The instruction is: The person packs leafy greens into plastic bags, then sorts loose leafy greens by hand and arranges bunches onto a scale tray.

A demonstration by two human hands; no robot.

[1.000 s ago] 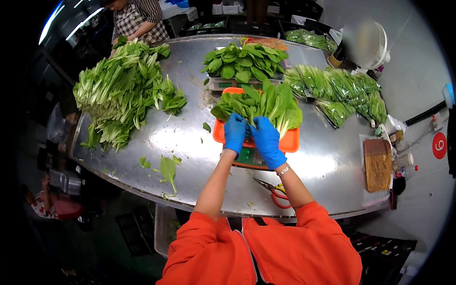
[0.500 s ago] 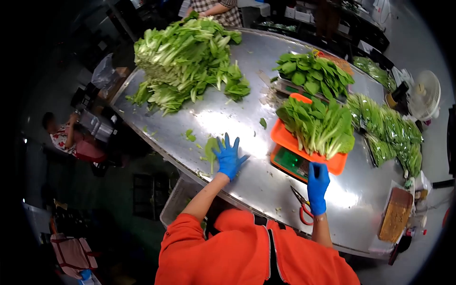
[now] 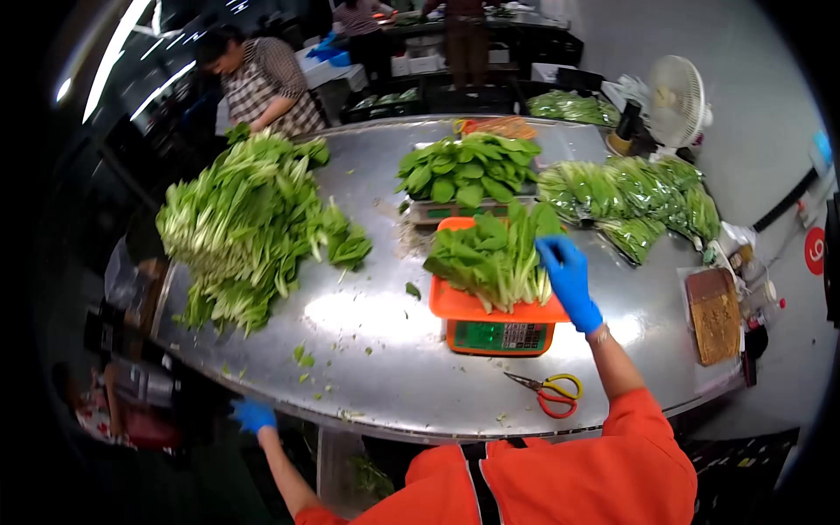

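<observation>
My right hand (image 3: 569,278), in a blue glove, is at the right side of a pile of leafy greens (image 3: 486,262). Its fingers are bent closed around the edge of one upright plant there; the fingertips are partly hidden. The greens lie in an orange tray (image 3: 446,302) on a digital scale (image 3: 499,338) with a lit green display. My left hand (image 3: 254,415), also blue-gloved, is past the table's near edge at the left, slightly blurred, fingers apart and holding nothing visible. Scissors (image 3: 556,394) with red and yellow handles lie in front of the scale.
A large heap of greens (image 3: 245,227) covers the table's left side. Behind the tray, more greens (image 3: 472,166) sit on a second scale. Bagged greens (image 3: 626,192), a fan (image 3: 678,101) and a brown block (image 3: 713,315) are at the right. A person (image 3: 271,83) stands beyond the heap.
My left hand has left the table and swung out past its edge; the leaf beneath it is gone from the tabletop. My right hand has moved forward onto the greens. The view has tilted up.
</observation>
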